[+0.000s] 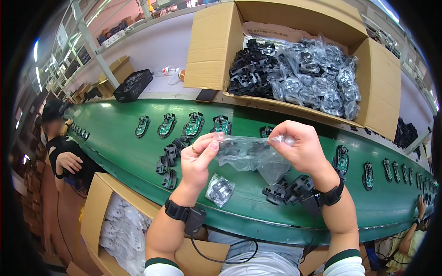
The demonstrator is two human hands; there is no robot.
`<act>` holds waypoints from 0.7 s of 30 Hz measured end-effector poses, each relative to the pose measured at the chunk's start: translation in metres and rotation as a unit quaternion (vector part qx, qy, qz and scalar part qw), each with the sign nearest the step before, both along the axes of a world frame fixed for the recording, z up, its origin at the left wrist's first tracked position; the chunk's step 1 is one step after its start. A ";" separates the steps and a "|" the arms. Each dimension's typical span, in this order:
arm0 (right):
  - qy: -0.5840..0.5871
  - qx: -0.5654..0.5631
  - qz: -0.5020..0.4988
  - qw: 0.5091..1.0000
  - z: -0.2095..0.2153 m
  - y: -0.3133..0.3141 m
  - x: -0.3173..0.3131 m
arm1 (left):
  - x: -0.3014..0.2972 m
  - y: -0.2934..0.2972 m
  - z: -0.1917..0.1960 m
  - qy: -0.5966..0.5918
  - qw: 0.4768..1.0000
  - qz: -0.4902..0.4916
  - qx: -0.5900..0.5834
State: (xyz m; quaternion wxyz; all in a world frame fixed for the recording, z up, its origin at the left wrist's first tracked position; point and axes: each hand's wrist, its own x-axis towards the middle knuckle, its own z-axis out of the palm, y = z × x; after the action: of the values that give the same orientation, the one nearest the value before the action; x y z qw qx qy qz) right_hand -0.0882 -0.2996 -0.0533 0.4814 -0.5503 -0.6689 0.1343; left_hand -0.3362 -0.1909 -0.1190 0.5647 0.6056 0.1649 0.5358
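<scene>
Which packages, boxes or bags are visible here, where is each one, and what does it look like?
Clear plastic bag: held between left hand and right hand, crumpled.
Small clear bag: on green belt, holds dark parts.
Large cardboard box: behind belt, open, brown, full of black parts and bagged parts.
Cardboard box: lower left, open, holds white bags.
Black crate: far left on the shelf.

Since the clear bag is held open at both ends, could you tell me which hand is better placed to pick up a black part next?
Probably the right hand: the loose black plastic parts lie just below its wrist, nearer than the pile left of the left hand. Both pinch the clear plastic bag.
</scene>
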 end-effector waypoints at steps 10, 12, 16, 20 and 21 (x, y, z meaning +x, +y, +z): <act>0.025 0.085 -0.014 0.996 -0.002 0.001 0.001 | 0.003 -0.001 0.006 0.090 0.985 0.072 0.128; -0.041 0.060 0.020 0.997 -0.002 0.003 0.001 | 0.004 0.000 0.004 0.090 0.985 0.071 0.128; -0.035 0.084 -0.014 0.996 -0.011 0.007 -0.001 | 0.004 -0.002 0.004 0.141 0.972 0.115 0.148; 0.085 0.048 -0.044 0.994 -0.013 0.002 0.008 | -0.007 -0.005 0.016 0.276 0.933 0.143 0.181; 0.117 -0.013 -0.043 0.992 -0.012 -0.001 0.010 | -0.010 -0.003 0.022 0.322 0.919 0.123 0.189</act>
State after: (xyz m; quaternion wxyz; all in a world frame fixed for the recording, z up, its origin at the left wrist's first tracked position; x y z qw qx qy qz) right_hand -0.0780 -0.3011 -0.0648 0.5542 -0.5653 -0.5821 0.1856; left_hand -0.3461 -0.1940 -0.0975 0.2858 0.8157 0.3073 0.3982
